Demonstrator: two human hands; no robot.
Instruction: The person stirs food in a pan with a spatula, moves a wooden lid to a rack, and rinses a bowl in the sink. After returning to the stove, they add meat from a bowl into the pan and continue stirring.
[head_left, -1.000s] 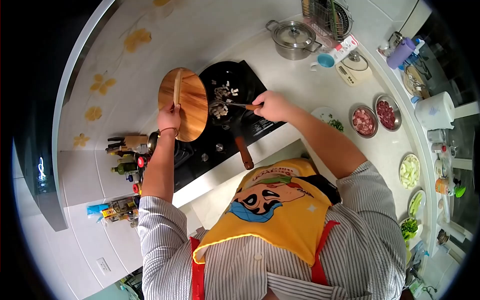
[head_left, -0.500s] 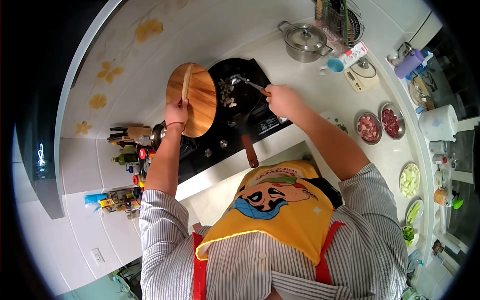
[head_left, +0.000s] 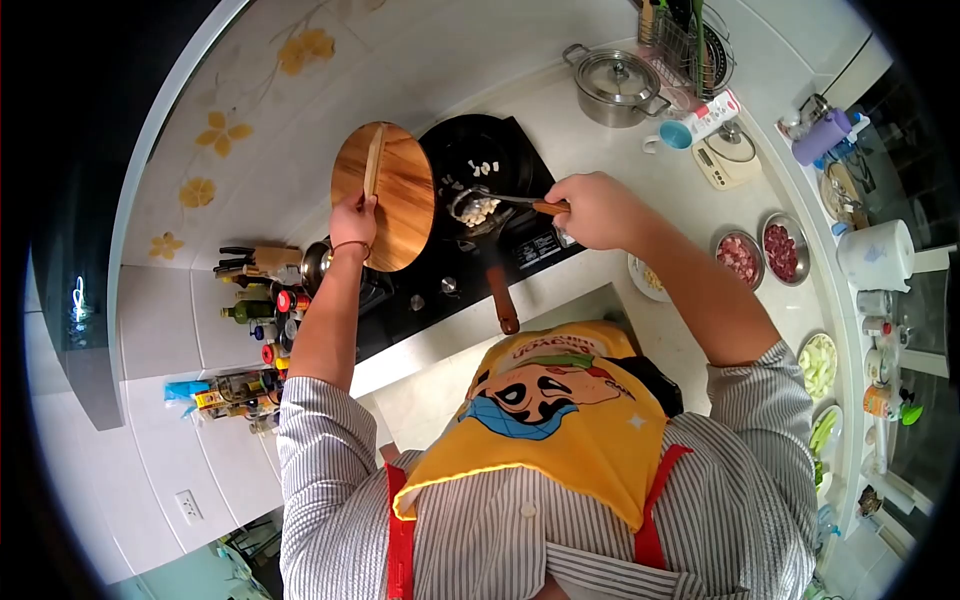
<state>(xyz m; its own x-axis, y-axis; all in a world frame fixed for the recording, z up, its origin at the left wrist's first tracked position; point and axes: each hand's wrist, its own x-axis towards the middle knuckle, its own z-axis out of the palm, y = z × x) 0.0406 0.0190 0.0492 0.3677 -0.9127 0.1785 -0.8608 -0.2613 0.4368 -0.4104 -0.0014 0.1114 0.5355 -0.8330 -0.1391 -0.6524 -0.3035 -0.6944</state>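
Note:
My left hand [head_left: 353, 221] is closed on the wooden handle of a round wooden lid [head_left: 405, 205], held tilted left of the pan. My right hand [head_left: 597, 210] grips the wooden handle of a metal ladle [head_left: 520, 199]. The ladle's head is low in the black pan [head_left: 510, 150], near its front side, with pale pieces [head_left: 478, 211] in and around it. More pale pieces [head_left: 484, 168] lie farther back in the pan. The pan's brown handle [head_left: 502, 300] points toward my apron, and neither hand touches it.
A lidded steel pot [head_left: 618, 88] stands at the back right. Two bowls of raw meat [head_left: 738, 257] and a small plate [head_left: 648, 280] are right of the stove [head_left: 540, 250]. Bottles [head_left: 246, 311] and a knife block [head_left: 277, 261] stand at the left. A scale [head_left: 727, 165] is farther right.
My right hand has moved slightly right and toward my body, and the ladle's head has come to the pan's front side. The pale pieces have shifted. My left hand and the lid have barely moved.

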